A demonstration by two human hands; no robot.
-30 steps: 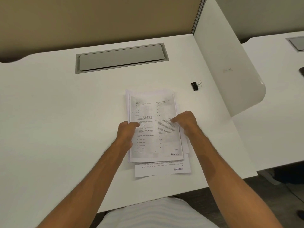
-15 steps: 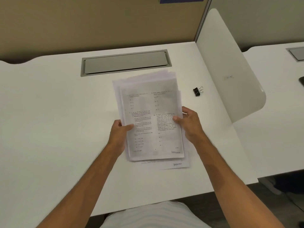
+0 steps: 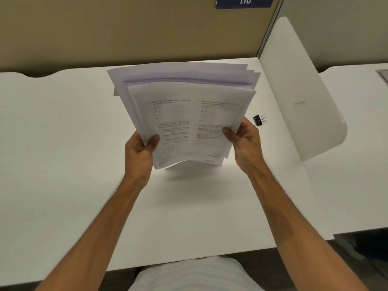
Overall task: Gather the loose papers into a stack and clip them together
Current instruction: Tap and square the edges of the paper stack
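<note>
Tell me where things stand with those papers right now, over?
Left hand and right hand both gripping paper stack, lifted off the desk, edges uneven. Binder clip on desk, right of stack, not yet on. Nothing in the way.

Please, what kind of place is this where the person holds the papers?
Probably an office or study hall with numbered desks: a white desk, a white side divider to the neighbouring desk, and a blue sign "110" on the tan back panel.
</note>
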